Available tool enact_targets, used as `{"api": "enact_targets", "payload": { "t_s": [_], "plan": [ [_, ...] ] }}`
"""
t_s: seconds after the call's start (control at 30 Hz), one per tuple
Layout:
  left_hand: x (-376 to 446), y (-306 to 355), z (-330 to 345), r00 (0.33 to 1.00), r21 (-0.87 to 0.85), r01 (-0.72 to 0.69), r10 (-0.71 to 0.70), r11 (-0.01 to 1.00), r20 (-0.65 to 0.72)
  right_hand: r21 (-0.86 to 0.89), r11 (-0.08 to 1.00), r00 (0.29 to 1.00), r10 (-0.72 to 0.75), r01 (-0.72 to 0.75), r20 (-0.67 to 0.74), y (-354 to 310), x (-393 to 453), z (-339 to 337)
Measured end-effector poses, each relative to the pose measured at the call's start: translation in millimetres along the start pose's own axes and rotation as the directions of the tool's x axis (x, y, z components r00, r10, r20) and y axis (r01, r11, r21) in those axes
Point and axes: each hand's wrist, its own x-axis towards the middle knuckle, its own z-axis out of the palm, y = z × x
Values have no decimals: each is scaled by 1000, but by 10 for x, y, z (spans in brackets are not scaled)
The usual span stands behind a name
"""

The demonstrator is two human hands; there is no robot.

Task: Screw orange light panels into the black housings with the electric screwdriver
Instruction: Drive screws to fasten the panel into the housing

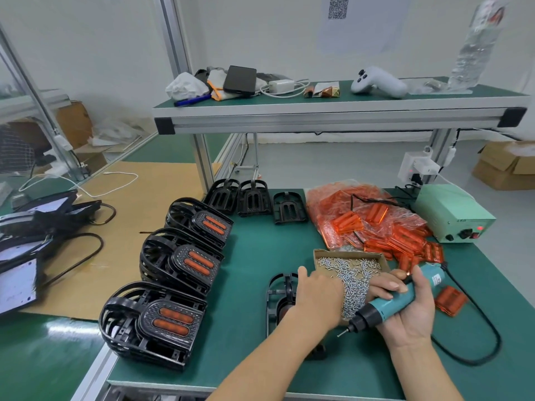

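Note:
My right hand (411, 308) grips the teal electric screwdriver (390, 306), its bit pointing down-left with a screw on the tip. My left hand (315, 296) reaches palm down into the cardboard tray of screws (350, 266); its fingertips are hidden among the screws. A black housing (278, 299) lies on the green mat just left of that hand, partly covered by my wrist. A clear bag of orange light panels (367, 218) sits behind the tray. One loose orange panel (451, 303) lies right of my right hand.
Three stacks of finished housings with orange panels (162, 316) line the mat's left edge. Three empty black housings (254, 199) stand at the back. The green power supply (451, 214) sits at far right, its black cable (489, 334) looping beside my right arm.

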Motion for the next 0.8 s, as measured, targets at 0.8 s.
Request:
{"api": "enact_targets", "payload": {
  "t_s": [0.8],
  "plan": [
    [-223, -44, 155, 959, -566, -32, -134, 824, -250, -27, 999, 998, -19, 18, -53, 57, 3, 12]
  ]
}}
